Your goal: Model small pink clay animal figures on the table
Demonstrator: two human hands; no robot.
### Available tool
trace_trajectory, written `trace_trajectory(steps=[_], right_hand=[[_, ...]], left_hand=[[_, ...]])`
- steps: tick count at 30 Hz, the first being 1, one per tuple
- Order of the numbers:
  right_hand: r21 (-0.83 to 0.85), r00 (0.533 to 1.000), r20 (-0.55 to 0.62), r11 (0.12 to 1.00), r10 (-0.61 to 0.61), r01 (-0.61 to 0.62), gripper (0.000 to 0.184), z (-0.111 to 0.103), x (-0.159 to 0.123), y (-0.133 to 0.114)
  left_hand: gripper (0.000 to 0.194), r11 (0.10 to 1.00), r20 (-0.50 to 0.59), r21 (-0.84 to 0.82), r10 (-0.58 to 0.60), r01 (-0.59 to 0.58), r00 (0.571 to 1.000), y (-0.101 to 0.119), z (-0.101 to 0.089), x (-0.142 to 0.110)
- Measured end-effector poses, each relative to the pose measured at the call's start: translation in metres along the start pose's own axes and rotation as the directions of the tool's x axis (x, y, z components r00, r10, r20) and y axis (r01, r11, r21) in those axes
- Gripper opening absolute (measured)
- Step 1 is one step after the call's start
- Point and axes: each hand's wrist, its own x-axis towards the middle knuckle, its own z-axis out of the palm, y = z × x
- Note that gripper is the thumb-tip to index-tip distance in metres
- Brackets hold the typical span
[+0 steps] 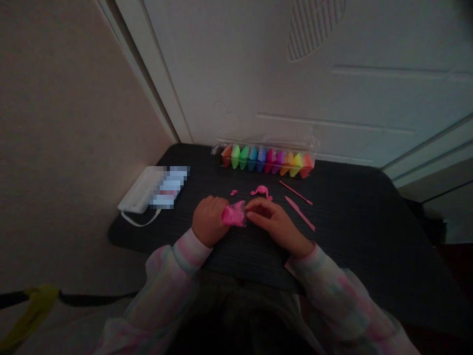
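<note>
A small clear packet of pink modelling clay (234,215) is held just above the table. My left hand (210,219) is closed on the packet's left end. At its right edge, the thumb and fingertips of my right hand (272,222) come together in a pinch on the clear wrapper. Just beyond my hands lie a curled pink clay shape (262,191) and a little pink clay bit (234,193). Right of them rest a pink clay knife (300,213) and a thin pink modelling stick (295,192).
A clear plastic tray (314,160) of several coloured clay packets stands along the back of the dark table (354,222). At the left, a white power bank (142,192) with a cable lies beside a blurred-out item (172,187). A white panelled door (258,74) rises behind.
</note>
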Motion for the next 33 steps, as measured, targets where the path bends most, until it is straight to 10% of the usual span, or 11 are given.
trace_trajectory(steps=[8,23,29,33], right_hand=[[-0.4,0.99,0.133,0.911,-0.049,0.099,0.025,-0.002,-0.002,0.004],[-0.38,0.982,0.188,0.92,-0.02,0.092,0.014,0.003,0.0,0.006],[-0.532,0.978,-0.027,0.831,-0.209,0.163,0.027,-0.005,0.005,0.007],[-0.74,0.885,-0.345,0.67,-0.313,-0.052,0.043,-0.009,0.024,0.018]], left_hand=[[0.022,0.995,0.124,0.095,-0.023,0.011,0.992,-0.002,0.001,0.002],[0.025,0.997,0.189,0.067,0.029,-0.042,0.982,0.003,0.005,0.003],[0.018,0.993,0.165,0.065,-0.109,0.099,0.98,-0.017,0.006,0.017],[0.043,0.959,0.172,0.065,-0.283,0.276,0.944,-0.034,0.016,0.032]])
